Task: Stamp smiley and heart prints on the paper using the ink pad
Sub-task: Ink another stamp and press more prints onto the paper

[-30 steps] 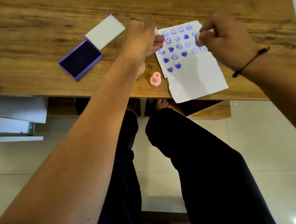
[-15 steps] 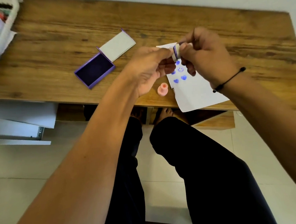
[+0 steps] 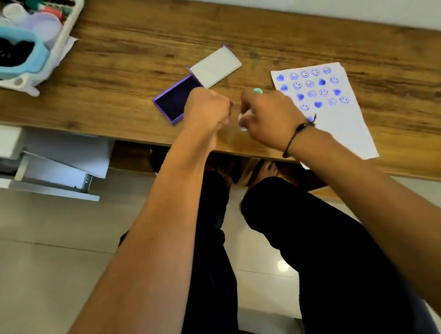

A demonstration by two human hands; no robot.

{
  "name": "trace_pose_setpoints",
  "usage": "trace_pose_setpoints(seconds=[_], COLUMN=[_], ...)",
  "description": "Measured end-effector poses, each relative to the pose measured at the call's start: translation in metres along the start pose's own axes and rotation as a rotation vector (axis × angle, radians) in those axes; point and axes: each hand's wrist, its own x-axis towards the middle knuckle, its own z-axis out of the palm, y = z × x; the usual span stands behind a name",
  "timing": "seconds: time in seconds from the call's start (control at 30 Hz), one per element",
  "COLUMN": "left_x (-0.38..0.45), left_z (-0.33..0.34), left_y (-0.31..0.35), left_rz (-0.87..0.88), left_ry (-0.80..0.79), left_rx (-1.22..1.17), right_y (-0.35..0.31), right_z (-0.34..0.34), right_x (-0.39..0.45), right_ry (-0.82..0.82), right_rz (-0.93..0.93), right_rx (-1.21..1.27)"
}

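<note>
Left hand (image 3: 207,110) fisted, contents hidden; right hand (image 3: 268,116) pinching small whitish stamp (image 3: 242,118) over grainy wooden desk (image 3: 128,56). Open purple ink pad (image 3: 174,101) beside; stamped white paper sheet (image 3: 341,122) right. White basket (image 3: 57,47) far left.

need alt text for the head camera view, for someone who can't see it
Seen from above, a person's left hand and right hand meet, curled, over the front edge of a wooden table, beside an open purple ink pad. To the right lies a paper covered in blue smiley and heart prints; a basket sits far left.
</note>
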Motion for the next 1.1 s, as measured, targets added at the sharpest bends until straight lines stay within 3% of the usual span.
trace_pose_setpoints(seconds=[0.07,0.17,0.27,0.4,0.5,0.6,0.7,0.8,1.1], left_x=[0.006,0.009,0.009,0.009,0.008,0.009,0.009,0.009,0.014], left_z=[-0.005,-0.008,-0.009,-0.011,-0.011,-0.012,-0.016,-0.023,-0.052], left_y=[-0.001,-0.001,0.0,0.002,0.004,0.005,0.004,0.003,-0.003], left_rz=[-0.038,-0.029,-0.028,-0.058,-0.085,-0.104,-0.108,-0.114,-0.128], left_ry=[0.13,0.176,0.167,0.147,0.107,0.097,0.06,-0.031,-0.074], left_rx=[-0.026,-0.068,-0.07,-0.146,-0.243,-0.324,-0.398,-0.52,-0.774], right_y=[-0.004,-0.003,0.002,0.013,0.018,0.012,0.004,-0.011,-0.035], right_z=[0.017,0.031,0.029,-0.001,-0.01,-0.008,-0.014,-0.019,-0.005], right_x=[0.0,0.0,0.002,0.018,0.043,0.054,0.057,0.051,0.057], right_ry=[0.035,0.081,0.045,0.209,0.028,-0.076,0.013,-0.033,-0.046], right_rz=[-0.078,-0.136,-0.084,0.095,0.197,0.134,0.058,0.07,0.199], right_rx=[-0.303,-0.474,-0.426,-0.152,-0.237,-0.227,0.087,0.482,1.015])
